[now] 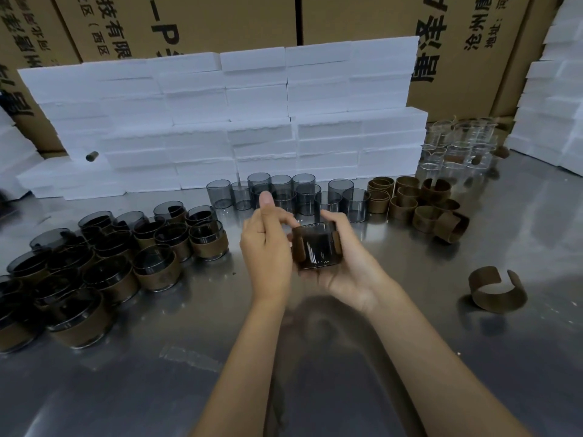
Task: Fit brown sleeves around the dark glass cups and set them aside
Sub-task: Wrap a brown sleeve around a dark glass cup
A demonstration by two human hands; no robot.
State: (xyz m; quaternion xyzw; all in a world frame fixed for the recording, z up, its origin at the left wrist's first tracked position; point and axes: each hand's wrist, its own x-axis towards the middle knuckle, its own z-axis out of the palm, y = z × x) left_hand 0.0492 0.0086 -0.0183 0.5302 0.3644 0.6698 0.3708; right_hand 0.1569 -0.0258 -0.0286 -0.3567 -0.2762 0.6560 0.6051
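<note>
A dark glass cup [316, 247] with a brown sleeve wrapped round its sides is held above the steel table [410, 357] at mid-frame. My right hand [350, 266] cradles it from below and behind, fingers curled round it. My left hand [266, 244] grips its left side, thumb raised. Bare dark cups [285, 197] stand in a cluster behind my hands. Several sleeved cups [94, 263] crowd the left of the table. Loose brown sleeves [416, 206] lie at the back right, and one open sleeve [497, 290] lies alone at the right.
White foam blocks [236, 121] are stacked like a wall along the back, with more at the far right [555, 105]. Cardboard cartons [362, 17] stand behind them. Clear glass beakers [457, 146] sit at the back right.
</note>
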